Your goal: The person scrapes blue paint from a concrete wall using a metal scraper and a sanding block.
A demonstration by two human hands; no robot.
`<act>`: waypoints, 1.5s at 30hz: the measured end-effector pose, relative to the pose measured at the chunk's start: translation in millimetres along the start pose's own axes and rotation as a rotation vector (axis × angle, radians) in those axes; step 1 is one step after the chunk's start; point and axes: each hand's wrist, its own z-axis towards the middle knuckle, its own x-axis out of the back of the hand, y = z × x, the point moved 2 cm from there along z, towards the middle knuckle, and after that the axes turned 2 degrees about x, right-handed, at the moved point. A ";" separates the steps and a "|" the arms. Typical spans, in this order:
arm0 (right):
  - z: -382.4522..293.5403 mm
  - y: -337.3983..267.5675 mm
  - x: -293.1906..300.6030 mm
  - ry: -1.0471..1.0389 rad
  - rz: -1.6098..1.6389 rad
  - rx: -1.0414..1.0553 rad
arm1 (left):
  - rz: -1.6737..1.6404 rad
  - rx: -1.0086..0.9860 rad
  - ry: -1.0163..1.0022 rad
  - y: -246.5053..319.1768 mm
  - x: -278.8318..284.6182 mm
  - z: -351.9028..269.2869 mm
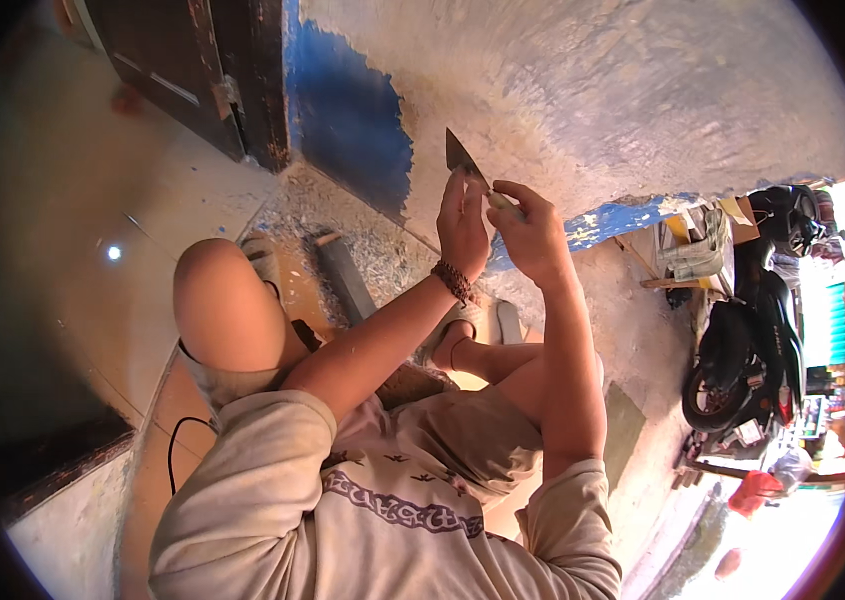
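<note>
A scraper with a flat, pointed-looking metal blade [458, 152] is held up in front of the wall. My right hand [539, 232] grips its pale handle [505, 205]. Beside the blade's lower part is my left hand [464, 234], its fingers extended close together; whether they pinch the metal or only rest against it is hidden. Behind the tool rises a bare, scraped plaster wall [580, 97]. A patch of blue paint [347, 120] with a ragged edge covers the wall's left part.
A dark wooden door [175, 67] with its frame stands left of the blue patch. Paint flakes [385, 259] litter the floor along the wall, around a long grey bar [344, 274]. A black cable [171, 450] curves on the left. Farther right stands a black motorcycle [745, 352].
</note>
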 end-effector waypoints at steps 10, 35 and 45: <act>26.2 -11.7 -51.6 -0.069 -0.228 0.035 | -0.073 0.129 -0.131 -33.9 39.9 36.9; 30.0 -14.2 -104.0 -0.008 -0.115 -0.082 | 0.134 0.061 -0.339 -22.2 83.8 74.1; 31.3 -8.4 -124.7 0.077 -0.093 -0.040 | 0.209 -0.050 -0.306 -37.9 89.3 81.0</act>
